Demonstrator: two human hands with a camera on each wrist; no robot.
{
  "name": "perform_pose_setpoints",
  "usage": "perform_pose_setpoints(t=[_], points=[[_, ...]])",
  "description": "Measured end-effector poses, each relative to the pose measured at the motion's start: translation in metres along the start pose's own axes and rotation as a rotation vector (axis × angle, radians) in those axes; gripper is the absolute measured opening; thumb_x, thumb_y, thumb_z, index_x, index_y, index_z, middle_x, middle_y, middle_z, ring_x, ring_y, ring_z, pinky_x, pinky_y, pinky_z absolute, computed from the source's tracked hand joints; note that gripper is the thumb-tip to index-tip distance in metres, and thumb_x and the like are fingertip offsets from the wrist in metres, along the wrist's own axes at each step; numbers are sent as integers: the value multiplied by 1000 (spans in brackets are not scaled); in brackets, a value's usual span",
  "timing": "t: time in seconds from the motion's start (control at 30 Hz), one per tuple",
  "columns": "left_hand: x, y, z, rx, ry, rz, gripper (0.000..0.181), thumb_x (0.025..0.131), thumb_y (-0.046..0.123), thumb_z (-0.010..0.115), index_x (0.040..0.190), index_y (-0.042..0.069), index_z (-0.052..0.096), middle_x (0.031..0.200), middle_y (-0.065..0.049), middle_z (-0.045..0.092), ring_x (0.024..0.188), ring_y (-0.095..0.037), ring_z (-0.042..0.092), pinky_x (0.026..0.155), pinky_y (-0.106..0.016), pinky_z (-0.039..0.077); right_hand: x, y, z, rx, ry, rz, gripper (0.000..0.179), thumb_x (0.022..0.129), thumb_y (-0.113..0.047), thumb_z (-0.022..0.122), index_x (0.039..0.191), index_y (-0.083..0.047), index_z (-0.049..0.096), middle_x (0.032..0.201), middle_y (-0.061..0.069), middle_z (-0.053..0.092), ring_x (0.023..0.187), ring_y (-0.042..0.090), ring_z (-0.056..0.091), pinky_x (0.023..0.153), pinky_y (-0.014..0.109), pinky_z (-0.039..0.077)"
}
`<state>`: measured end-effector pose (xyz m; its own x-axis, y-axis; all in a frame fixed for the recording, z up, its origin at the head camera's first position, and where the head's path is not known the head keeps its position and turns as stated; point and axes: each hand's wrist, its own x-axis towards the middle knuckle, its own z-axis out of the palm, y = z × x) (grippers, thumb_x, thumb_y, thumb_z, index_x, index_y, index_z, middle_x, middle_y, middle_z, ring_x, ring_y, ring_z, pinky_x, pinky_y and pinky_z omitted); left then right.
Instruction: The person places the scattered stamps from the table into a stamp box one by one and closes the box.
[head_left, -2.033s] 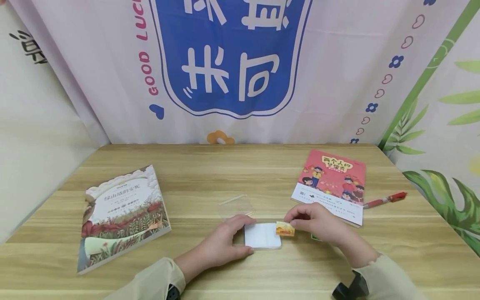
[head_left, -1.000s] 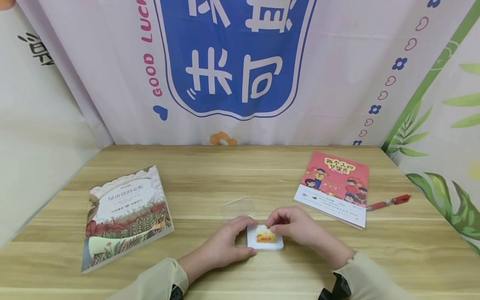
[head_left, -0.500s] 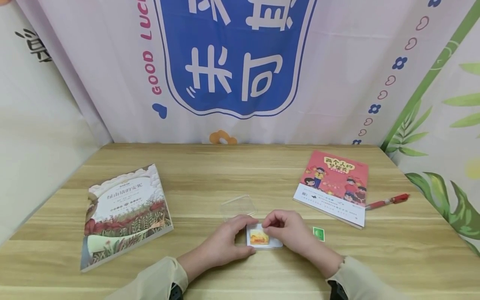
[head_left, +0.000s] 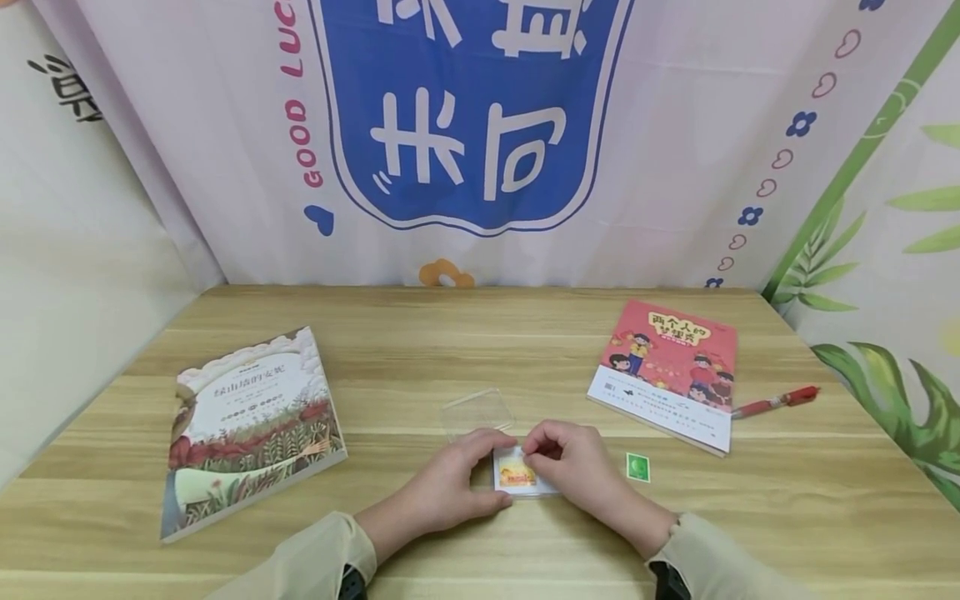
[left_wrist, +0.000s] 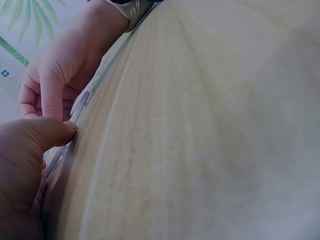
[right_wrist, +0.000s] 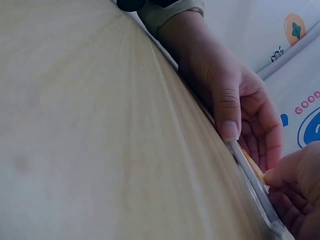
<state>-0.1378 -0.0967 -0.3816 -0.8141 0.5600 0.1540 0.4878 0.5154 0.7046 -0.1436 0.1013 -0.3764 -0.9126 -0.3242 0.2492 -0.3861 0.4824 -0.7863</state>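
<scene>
In the head view my left hand point(head_left: 442, 492) steadies a small flat white case point(head_left: 545, 490) on the table, its thumb and fingers set around the case's left end. A yellow-orange stamp point(head_left: 516, 474) lies over the case's white surface. My right hand point(head_left: 577, 467) pinches the stamp at its upper right corner with thumb and forefinger, the other fingers curled. The left thumb point(left_wrist: 62, 131) presses the case's near edge in the left wrist view. Seen from the right wrist, the orange edge of the stamp shows just above the case rim.
Behind the case lies a clear plastic lid point(head_left: 477, 412). A green stamp point(head_left: 638, 467) rests to the right. Farther out are a pink book point(head_left: 667, 367), a red pen point(head_left: 776, 402) and, at the left, a thick illustrated book point(head_left: 255, 429).
My right hand has carried the yellow-orange stamp leftward from beside the case onto its white surface, uncovering the green stamp. My left hand has kept its place at the case.
</scene>
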Motion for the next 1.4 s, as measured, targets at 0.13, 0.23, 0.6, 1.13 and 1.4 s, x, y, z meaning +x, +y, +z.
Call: perform_pose_setpoints(t=[0.13, 0.23, 0.6, 1.13, 1.4], points=[[0, -1, 0, -2, 9, 5, 52, 76, 19, 75, 122, 10, 55, 124, 0, 55, 117, -17, 50, 102, -38, 40, 1, 0, 1, -25, -3, -10, 14, 76, 2, 67, 75, -12, 64, 72, -4, 63, 65, 2, 52, 59, 18, 47], [1, -2, 1, -3, 10, 7, 52, 76, 20, 75, 122, 10, 55, 124, 0, 55, 117, -17, 50, 102, -38, 40, 1, -1, 0, -22, -7, -5, 13, 76, 1, 68, 75, -11, 64, 72, -4, 63, 66, 3, 52, 59, 18, 47], [0, 1, 0, -5, -19, -35, 53, 76, 21, 74, 125, 13, 54, 127, 3, 53, 119, -16, 48, 103, -38, 39, 1, -8, -10, 64, 44, 114, 5, 78, -4, 69, 79, -8, 65, 75, -1, 63, 67, 8, 55, 61, 19, 49], [-2, -1, 2, 0, 3, -14, 52, 76, 20, 74, 124, 12, 55, 125, 3, 54, 118, -18, 49, 102, -39, 39, -10, -3, -55, 151, 182, 186, 7, 80, -4, 69, 84, -2, 64, 80, 7, 61, 67, 8, 51, 57, 19, 47], [-2, -1, 2, 12, 4, -2, 52, 77, 21, 74, 124, 12, 55, 125, 3, 54, 117, -17, 49, 102, -39, 40, -19, 2, -68, 83, 189, 266, 9, 82, -9, 68, 88, -2, 65, 82, 6, 63, 70, 8, 55, 64, 19, 49]])
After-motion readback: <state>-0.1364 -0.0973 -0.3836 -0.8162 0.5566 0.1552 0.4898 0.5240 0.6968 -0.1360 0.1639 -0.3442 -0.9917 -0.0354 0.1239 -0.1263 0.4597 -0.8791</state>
